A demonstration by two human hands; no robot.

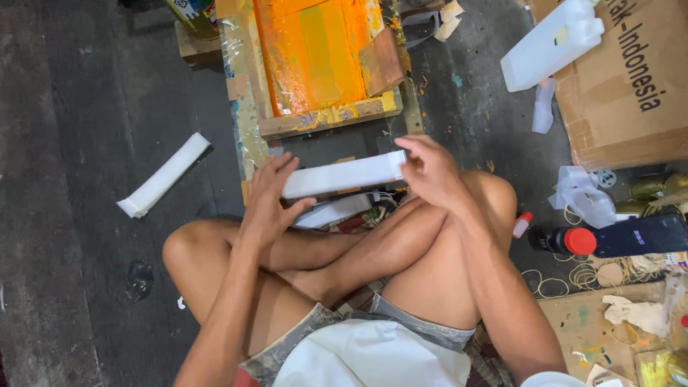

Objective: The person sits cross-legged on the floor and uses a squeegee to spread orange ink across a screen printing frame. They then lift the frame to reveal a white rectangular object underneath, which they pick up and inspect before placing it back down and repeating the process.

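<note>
The person sits cross-legged on a dark floor [79, 107], holding a long white stack [342, 174] of flat sheets level above the shins. The left hand [269, 201] grips the stack's left end, fingers wrapped over its top edge. The right hand [428, 168] closes on the right end, thumb and fingers pinching the corner. The hands sit well apart, one at each end of the stack.

Just beyond the stack lies a wooden frame [326, 118] with an orange ink-smeared screen [312, 50]; a brown scraper [382, 61] leans on its right side. Under the stack, near the shins, more white sheets [333, 211] rest on the floor. A second white stack [165, 175] lies alone on the floor to the left, well apart from the hands.

To the right, a white jug [548, 43] lies on a cardboard box [631, 93]. A black bottle [623, 236] with a red cap lies beside the right knee, with rubber bands [566, 276] scattered around it and crumpled white plastic [584, 193] just above. Nothing lies between the hands and the stack.
</note>
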